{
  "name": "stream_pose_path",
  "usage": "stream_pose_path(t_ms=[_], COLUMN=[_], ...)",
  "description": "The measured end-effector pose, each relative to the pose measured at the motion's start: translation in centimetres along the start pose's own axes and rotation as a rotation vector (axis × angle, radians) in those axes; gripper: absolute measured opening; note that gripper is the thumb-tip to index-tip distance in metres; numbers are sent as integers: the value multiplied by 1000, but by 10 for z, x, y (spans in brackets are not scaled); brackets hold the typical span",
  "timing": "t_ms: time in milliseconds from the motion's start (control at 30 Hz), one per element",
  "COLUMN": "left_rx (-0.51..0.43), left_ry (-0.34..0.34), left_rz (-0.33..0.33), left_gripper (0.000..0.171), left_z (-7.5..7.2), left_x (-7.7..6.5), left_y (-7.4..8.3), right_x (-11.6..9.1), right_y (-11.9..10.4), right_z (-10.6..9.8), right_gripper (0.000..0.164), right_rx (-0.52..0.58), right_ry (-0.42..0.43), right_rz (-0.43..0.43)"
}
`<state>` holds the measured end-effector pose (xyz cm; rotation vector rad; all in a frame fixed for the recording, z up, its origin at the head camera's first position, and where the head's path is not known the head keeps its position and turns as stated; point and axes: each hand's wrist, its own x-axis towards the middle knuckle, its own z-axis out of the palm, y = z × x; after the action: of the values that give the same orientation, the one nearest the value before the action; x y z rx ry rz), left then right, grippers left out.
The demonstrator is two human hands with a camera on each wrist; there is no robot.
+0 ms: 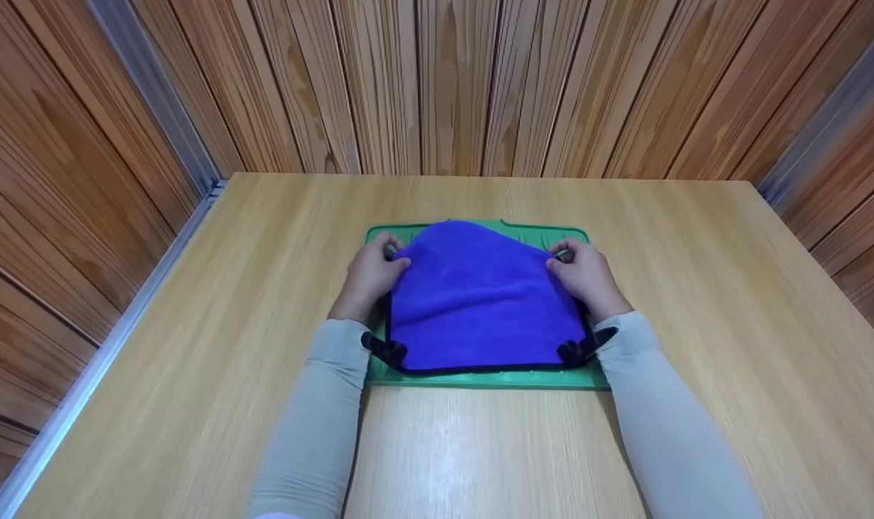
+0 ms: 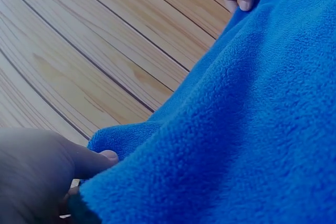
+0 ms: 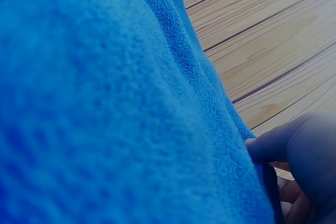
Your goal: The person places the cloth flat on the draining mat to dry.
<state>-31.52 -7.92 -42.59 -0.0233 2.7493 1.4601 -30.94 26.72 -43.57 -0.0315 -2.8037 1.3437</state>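
A blue towel [image 1: 480, 303] with a dark edging is held up over a green tray [image 1: 480, 380]. My left hand [image 1: 373, 270] pinches the towel's upper left edge between thumb and fingers. At the upper right edge my right hand [image 1: 585, 274] grips it the same way. Up close in the left wrist view, the thumb of the left hand [image 2: 42, 169] presses on the plush cloth [image 2: 236, 129]. The right wrist view has the right hand [image 3: 310, 161] pinching the cloth's border. Most of the tray's inside is hidden behind the towel.
The tray lies on a light wooden table [image 1: 192, 360]. Wood-panelled walls [image 1: 451, 86] rise behind it and at both sides, with a metal rail [image 1: 98, 367] along the left edge. A dark strap shows at each wrist.
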Motion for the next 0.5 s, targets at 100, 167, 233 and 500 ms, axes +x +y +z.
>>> stream_pose_path(t_ms=[100,167,233,500], left_rx=[-12,-17,-26,-34], left_ry=[2,-1,-4,-7], left_rz=[3,2,6,53], left_gripper=[12,12,13,17], left_z=[0,0,-1,-2], left_x=[1,2,2,3], left_y=[0,-1,-1,-2], right_x=[0,0,0,1], right_y=[0,0,0,-1], right_z=[0,0,0,-2], right_gripper=[24,24,24,22], right_rx=[10,14,21,4], right_ry=[-3,-5,-7,-8], right_rz=[0,0,1,0])
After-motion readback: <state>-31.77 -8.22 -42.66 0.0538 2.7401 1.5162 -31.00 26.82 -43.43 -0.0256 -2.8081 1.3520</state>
